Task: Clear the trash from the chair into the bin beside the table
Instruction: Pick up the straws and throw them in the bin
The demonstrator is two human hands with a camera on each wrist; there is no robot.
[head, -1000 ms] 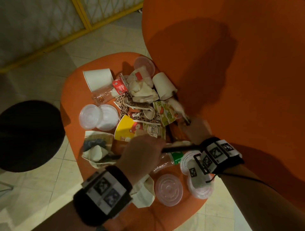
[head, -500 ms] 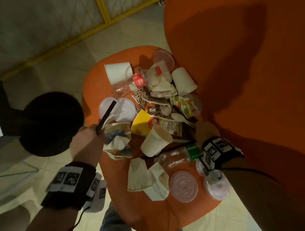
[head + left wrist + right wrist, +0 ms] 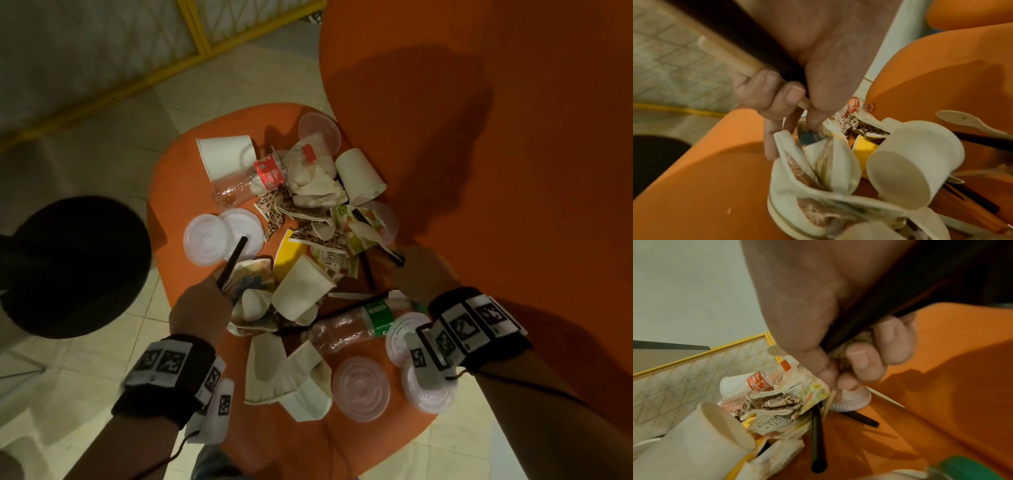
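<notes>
Currently a black straw is gripped in the left hand at the chair's seven o'clock; another dark straw is clenched by the right hand at four o'clock.

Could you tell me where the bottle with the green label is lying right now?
In the head view, the green-label bottle lies on the chair seat, just left of the right hand's wrist, above a clear lid.

On the orange chair: two plastic bottles, six clear lids, one yellow cup.
</notes>
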